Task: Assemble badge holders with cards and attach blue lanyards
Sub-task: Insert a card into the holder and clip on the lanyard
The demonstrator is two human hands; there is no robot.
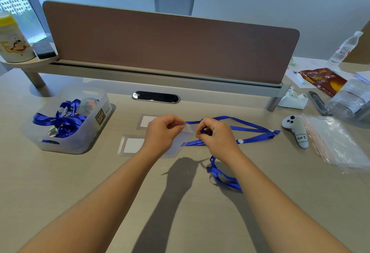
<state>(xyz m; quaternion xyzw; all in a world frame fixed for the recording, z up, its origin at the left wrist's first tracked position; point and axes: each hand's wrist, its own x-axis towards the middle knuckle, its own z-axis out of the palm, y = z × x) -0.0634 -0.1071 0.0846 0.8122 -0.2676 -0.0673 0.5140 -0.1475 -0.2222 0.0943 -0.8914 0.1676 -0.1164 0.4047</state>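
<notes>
My left hand (pixel 163 132) grips the top of a clear badge holder (pixel 181 142) with a white card in it, held just above the desk. My right hand (pixel 215 134) pinches the clip end of a blue lanyard (pixel 252 128) against the holder's top edge. The lanyard's ribbon runs right across the desk and loops back under my right wrist (pixel 222 176). Two more badge holders with white cards lie flat: one (pixel 132 145) left of my left hand, one (pixel 146 121) behind it.
A translucent bin (pixel 94 132) at the left holds several blue lanyards and clips. At the right lie a white controller (pixel 296 130), clear zip bags (pixel 338 142), a tape dispenser (pixel 292 100), a snack packet and bottles. A brown divider panel (pixel 170 46) spans the back.
</notes>
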